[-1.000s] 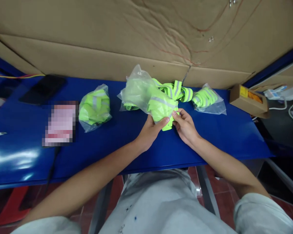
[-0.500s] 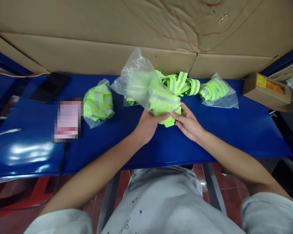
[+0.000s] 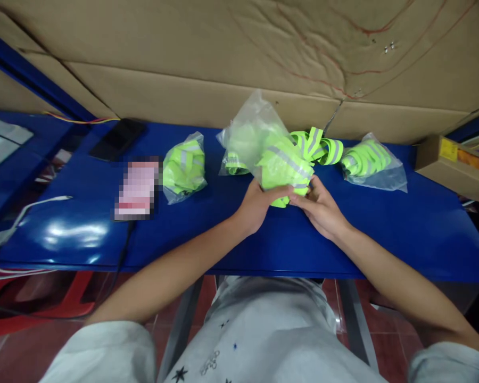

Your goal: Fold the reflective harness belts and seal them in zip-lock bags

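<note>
My left hand (image 3: 258, 203) and my right hand (image 3: 320, 206) both grip a folded neon-green reflective strap (image 3: 284, 169) that sits partly inside a clear plastic bag (image 3: 252, 127). The bag's open end faces me and its far end sticks up. I hold the bundle just above the blue table (image 3: 383, 229), with a corner of green fabric poking out between my fingers. Behind it lies a loose green strap (image 3: 318, 149), unbagged.
Two bagged green straps lie on the table, one at the left (image 3: 183, 167) and one at the right (image 3: 369, 161). A blurred pink item (image 3: 138, 189), a black phone (image 3: 117, 139), a white cable (image 3: 27, 210) and a cardboard box (image 3: 455, 165) are here too. Cardboard sheets (image 3: 239, 58) back the table.
My view has shifted left, so everything sits further right in frame. My hands keep hold of the bagged strap and have closed in on the bag's mouth.
</note>
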Available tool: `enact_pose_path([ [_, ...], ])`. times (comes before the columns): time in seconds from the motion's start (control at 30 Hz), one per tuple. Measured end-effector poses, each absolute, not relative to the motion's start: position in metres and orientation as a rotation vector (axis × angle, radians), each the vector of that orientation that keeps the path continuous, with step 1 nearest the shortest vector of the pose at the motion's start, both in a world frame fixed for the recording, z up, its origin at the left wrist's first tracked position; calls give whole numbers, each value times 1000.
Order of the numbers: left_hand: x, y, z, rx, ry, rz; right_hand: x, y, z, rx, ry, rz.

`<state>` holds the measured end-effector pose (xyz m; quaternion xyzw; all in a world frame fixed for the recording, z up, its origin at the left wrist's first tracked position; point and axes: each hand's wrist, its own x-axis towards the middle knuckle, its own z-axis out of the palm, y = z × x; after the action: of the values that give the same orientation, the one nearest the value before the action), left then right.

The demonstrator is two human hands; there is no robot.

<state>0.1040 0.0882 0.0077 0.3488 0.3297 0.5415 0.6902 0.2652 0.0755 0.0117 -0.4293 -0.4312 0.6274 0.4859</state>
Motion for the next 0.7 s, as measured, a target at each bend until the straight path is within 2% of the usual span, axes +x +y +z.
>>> enact_pose_path([
  [0.3,130,78,1,703,612,1138,257,84,19,-1033,-961,1461],
  [0.5,109,91,14,709,556,1073,268,88,22,-954,-976,1581],
  [0.7,115,91,10,721,616,1174,268,80,37,-757,-974,1820],
])
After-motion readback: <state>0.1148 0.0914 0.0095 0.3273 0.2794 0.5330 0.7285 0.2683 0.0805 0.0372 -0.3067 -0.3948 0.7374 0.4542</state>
